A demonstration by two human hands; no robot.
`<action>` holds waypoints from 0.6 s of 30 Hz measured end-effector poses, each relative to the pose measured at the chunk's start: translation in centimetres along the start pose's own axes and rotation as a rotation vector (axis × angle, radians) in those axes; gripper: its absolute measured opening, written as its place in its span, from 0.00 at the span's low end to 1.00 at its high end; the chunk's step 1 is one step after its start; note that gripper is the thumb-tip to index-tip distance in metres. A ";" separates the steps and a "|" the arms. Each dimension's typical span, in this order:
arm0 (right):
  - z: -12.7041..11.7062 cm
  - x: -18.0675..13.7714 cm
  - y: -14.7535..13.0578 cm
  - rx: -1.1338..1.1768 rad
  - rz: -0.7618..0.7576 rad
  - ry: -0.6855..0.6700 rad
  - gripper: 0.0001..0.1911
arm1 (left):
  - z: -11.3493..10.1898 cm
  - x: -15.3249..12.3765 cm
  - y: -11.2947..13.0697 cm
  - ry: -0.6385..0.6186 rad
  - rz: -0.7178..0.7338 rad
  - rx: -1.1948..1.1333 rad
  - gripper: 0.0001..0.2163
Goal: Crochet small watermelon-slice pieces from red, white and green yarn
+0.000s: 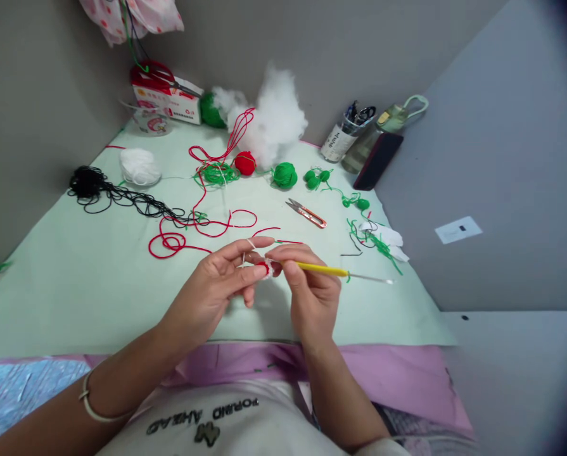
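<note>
My left hand (221, 282) pinches a small red and white crochet piece (264, 268), with white yarn looped over its index finger. My right hand (306, 285) is closed on a yellow-handled crochet hook (331, 271), whose handle and clear end point to the right; the hook's tip is hidden between my fingers at the piece. Both hands hover over a pale green mat (83, 278). Red yarn (202, 221) trails from the piece back across the mat.
On the mat lie thread snips (306, 213), black yarn (102, 190), a white yarn ball (139, 166), a red ball (245, 163), green yarn bits (284, 175), white stuffing (273, 120), a box (166, 98), a pen jar (343, 136), a bottle (382, 130) and a dark phone (377, 161).
</note>
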State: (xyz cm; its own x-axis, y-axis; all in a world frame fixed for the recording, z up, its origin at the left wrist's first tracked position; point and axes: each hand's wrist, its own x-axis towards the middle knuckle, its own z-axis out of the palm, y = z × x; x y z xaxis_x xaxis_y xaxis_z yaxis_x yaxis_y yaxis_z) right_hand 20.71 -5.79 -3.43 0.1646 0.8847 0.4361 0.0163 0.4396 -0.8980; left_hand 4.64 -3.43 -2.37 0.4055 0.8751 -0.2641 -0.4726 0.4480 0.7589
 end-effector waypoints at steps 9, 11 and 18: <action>-0.4 -0.1 0.2 0.232 0.163 0.012 0.09 | 0.0 -0.1 0.1 -0.014 -0.007 0.018 0.12; -0.5 0.0 0.1 0.267 0.165 0.008 0.09 | 0.1 -0.1 0.1 -0.027 -0.012 0.019 0.12; -0.8 -0.2 -0.7 0.163 0.105 -0.031 0.10 | 0.1 -0.5 0.2 -0.025 -0.006 0.088 0.12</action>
State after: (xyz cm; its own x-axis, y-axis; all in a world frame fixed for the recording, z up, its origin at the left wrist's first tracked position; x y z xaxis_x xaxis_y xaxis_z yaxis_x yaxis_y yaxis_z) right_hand 21.46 -6.39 -2.93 0.1270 0.9301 0.3447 -0.1593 0.3621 -0.9184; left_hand 4.45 -3.79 -2.04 0.4276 0.8673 -0.2548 -0.4000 0.4343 0.8071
